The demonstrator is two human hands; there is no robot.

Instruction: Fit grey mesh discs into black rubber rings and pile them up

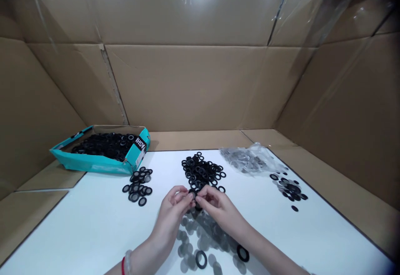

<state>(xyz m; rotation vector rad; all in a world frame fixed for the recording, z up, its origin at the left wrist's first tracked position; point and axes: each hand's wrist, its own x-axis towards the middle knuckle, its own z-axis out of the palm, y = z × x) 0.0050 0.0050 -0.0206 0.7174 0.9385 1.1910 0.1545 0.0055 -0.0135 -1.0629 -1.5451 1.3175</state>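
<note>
My left hand and my right hand meet at the middle of the white table, fingertips pinched on one small black ring washer with a grey centre. Just beyond them lies a heap of black rings. Below and between my wrists, thin grey mesh discs are scattered on the table. Two larger black rings lie among these: one ring in front, another ring beside my right forearm. To the left sits a small pile of black rings with grey centres.
A teal-edged cardboard box full of black rings stands at the back left. A clear plastic bag of grey discs lies at the back right, near a pile of black pieces. Tall cardboard walls enclose the white table.
</note>
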